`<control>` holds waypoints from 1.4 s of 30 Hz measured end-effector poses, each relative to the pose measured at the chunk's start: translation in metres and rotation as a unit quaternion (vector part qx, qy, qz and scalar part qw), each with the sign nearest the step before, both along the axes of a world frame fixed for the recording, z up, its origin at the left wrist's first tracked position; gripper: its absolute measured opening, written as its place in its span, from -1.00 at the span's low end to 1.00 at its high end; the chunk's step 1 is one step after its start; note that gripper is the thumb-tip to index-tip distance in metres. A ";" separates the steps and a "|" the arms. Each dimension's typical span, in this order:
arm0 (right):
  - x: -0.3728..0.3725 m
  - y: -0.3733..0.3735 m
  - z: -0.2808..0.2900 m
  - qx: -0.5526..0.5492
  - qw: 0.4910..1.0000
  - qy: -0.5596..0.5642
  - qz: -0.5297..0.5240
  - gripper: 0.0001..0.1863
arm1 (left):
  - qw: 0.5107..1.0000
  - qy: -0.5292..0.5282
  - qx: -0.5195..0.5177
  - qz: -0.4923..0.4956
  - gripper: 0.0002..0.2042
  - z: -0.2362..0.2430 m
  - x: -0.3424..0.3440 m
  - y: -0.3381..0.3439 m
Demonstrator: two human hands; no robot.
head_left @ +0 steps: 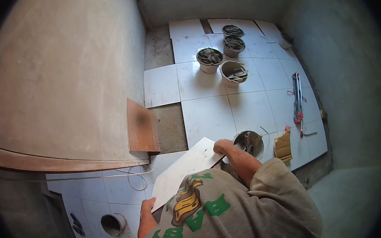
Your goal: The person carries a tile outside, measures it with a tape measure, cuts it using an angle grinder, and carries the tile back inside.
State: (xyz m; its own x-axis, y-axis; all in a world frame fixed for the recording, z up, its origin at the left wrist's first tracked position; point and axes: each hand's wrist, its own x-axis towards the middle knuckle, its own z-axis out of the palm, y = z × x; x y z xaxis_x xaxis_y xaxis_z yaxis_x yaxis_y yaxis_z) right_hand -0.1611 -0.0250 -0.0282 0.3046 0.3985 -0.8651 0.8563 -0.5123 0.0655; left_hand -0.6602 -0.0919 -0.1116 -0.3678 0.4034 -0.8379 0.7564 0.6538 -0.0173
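A large white floor tile is held tilted in front of my body, between my two hands. My left hand is closed on its near left edge, the thumb lying on top. At the far right corner my right hand grips the edge, with the fingers partly hidden. My grey shirt covers the tile's lower right side. Past the tile lies a bare cement gap in the white tiled floor. A reddish-brown tile leans at the wall corner beside that gap.
Several buckets, one a mortar-filled bucket, stand farther off. Nearer are a bucket with tools and torn cardboard. A tile cutter lies at right. At lower left are a tipped bucket and a looped cable.
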 end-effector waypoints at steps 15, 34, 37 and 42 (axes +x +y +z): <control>-0.065 -0.192 -0.029 -0.021 0.954 0.018 -0.298 -0.65 | 0.959 -0.198 -0.085 -0.185 -0.44 0.052 -0.036 0.050; 0.008 -0.245 -0.036 -0.035 0.947 0.044 -0.316 -0.66 | 0.885 -0.113 -0.062 -0.448 -0.33 0.042 0.060 0.065; 0.026 -0.242 -0.052 -0.042 0.961 0.046 -0.271 -0.66 | 0.905 -0.064 -0.063 -0.416 -0.31 0.021 0.054 0.038; 0.063 -0.230 -0.063 0.011 0.996 0.040 -0.075 -0.70 | 0.969 0.055 -0.037 -0.237 -0.25 -0.004 0.068 -0.057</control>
